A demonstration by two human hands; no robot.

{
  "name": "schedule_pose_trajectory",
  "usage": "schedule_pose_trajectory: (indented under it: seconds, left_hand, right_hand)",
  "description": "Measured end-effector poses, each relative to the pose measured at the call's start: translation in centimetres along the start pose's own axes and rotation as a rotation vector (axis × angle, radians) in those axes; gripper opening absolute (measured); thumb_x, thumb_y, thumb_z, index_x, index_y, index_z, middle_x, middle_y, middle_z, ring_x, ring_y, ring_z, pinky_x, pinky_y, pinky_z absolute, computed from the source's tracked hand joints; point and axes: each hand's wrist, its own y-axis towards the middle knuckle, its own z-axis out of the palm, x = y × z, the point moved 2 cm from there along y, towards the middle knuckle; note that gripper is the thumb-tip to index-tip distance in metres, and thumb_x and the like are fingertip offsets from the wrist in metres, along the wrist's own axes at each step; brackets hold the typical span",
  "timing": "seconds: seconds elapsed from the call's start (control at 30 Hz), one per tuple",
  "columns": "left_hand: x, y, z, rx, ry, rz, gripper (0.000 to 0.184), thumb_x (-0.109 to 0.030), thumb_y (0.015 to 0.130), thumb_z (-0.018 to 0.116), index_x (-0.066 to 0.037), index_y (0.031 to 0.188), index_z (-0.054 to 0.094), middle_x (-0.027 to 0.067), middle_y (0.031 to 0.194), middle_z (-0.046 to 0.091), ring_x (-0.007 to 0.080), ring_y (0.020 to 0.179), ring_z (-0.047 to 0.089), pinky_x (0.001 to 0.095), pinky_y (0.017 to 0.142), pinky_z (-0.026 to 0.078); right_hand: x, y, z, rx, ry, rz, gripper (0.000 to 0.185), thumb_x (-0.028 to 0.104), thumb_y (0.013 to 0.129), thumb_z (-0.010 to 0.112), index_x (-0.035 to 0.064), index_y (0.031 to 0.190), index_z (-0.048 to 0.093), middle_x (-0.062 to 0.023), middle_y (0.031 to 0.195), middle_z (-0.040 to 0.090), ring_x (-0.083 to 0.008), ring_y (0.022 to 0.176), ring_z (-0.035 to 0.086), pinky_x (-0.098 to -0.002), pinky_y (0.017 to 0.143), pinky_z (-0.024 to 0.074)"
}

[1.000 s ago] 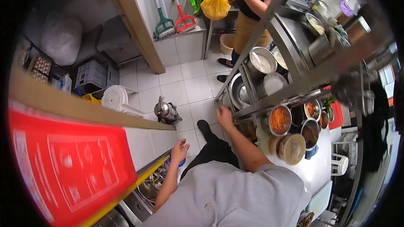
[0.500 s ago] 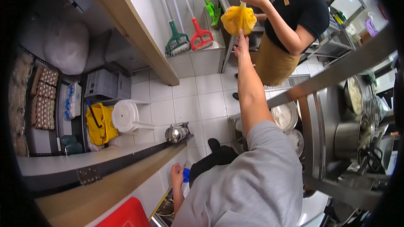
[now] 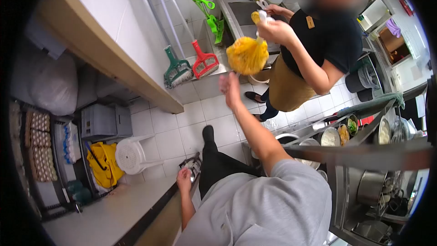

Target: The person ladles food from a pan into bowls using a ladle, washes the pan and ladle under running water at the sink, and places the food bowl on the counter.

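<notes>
My right hand point(image 3: 231, 90) is raised with fingers apart and nothing in it, just below a knotted bag of yellow food point(image 3: 248, 55). A gap shows between hand and bag. The bag hangs from the hand of a co-worker point(image 3: 314, 41) in a black shirt and tan apron. Low on the left, my left hand point(image 3: 184, 180) is near the edge of a door or partition, its fingers partly curled. A metal canister point(image 3: 193, 166) stands on the floor just beyond it.
Brooms point(image 3: 177, 68) lean by the wall at a sink point(image 3: 241, 16). A white stool point(image 3: 129, 156), a yellow bucket point(image 3: 105, 164) and grey crates point(image 3: 99, 120) are at left. A metal shelf rail point(image 3: 364, 155) with bowls crosses the right side. A wooden post point(image 3: 114, 50) stands at upper left.
My right hand has drawn back from the bag, which it seemed to touch half a second ago. The co-worker's other hand has come into view, and the view has shifted forward.
</notes>
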Motion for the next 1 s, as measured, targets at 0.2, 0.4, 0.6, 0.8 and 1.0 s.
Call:
schedule_pose_trajectory:
  seconds: [0.2, 0.4, 0.6, 0.8, 1.0]
  left_hand:
    - [-20.7, 18.3, 11.5, 0.16, 0.134, 0.221, 0.035, -0.021, 0.094, 0.067, 0.001, 0.121, 0.062, 0.0111, 0.115, 0.068, 0.0181, 0.106, 0.063, 0.032, 0.095, 0.048]
    - [-52.9, 27.3, 33.8, 0.62, 0.003, 0.921, 0.065, -0.025, 0.084, 0.078, -0.003, 0.138, 0.048, 0.0183, 0.124, 0.062, 0.0261, 0.117, 0.059, 0.0371, 0.101, 0.046]
    - [-66.3, 31.9, 50.8, 0.351, 0.809, 1.8, 0.103, -0.03, 0.065, 0.087, -0.026, 0.151, 0.028, 0.006, 0.153, 0.036, 0.0335, 0.142, 0.032, 0.0565, 0.115, 0.026]
    - [-68.0, 35.2, 55.3, 0.527, 0.801, 2.05, 0.07, -0.022, 0.063, 0.085, -0.015, 0.125, 0.053, 0.0021, 0.117, 0.063, 0.0205, 0.115, 0.058, 0.0503, 0.112, 0.031]
    - [-66.6, 29.5, 51.3, 0.812, 0.773, 1.623, 0.06, -0.025, 0.076, 0.082, -0.005, 0.127, 0.058, 0.0128, 0.107, 0.069, 0.0285, 0.095, 0.067, 0.0393, 0.087, 0.053]
  right_hand:
    - [-10.8, -2.5, -7.4, 0.316, -0.873, 0.306, 0.045, 0.05, 0.096, 0.053, 0.0114, 0.118, 0.064, -0.0074, 0.098, 0.072, -0.0206, 0.085, 0.068, -0.0361, 0.074, 0.0527]
    - [-6.6, -5.6, -15.3, 0.055, -1.457, 0.38, 0.045, 0.045, 0.09, 0.057, 0.0075, 0.113, 0.067, -0.0184, 0.102, 0.072, -0.0365, 0.098, 0.067, -0.0436, 0.088, 0.052]
    - [-7.9, -15.3, -21.1, -0.588, -1.357, 0.32, 0.041, 0.04, 0.09, 0.059, 0.0039, 0.107, 0.068, -0.021, 0.101, 0.071, -0.0379, 0.098, 0.067, -0.0456, 0.087, 0.0513]
    - [-26.0, -30.6, -25.9, -1.104, -0.779, 0.595, 0.031, 0.031, 0.092, 0.06, 0.0032, 0.104, 0.067, -0.0122, 0.087, 0.072, -0.0239, 0.069, 0.07, -0.0394, 0.058, 0.0547]
    - [-33.6, -36.7, -17.1, -0.98, -0.532, 1.045, 0.056, 0.049, 0.087, 0.059, 0.0018, 0.115, 0.067, -0.02, 0.108, 0.069, -0.0327, 0.09, 0.068, -0.0451, 0.089, 0.0525]
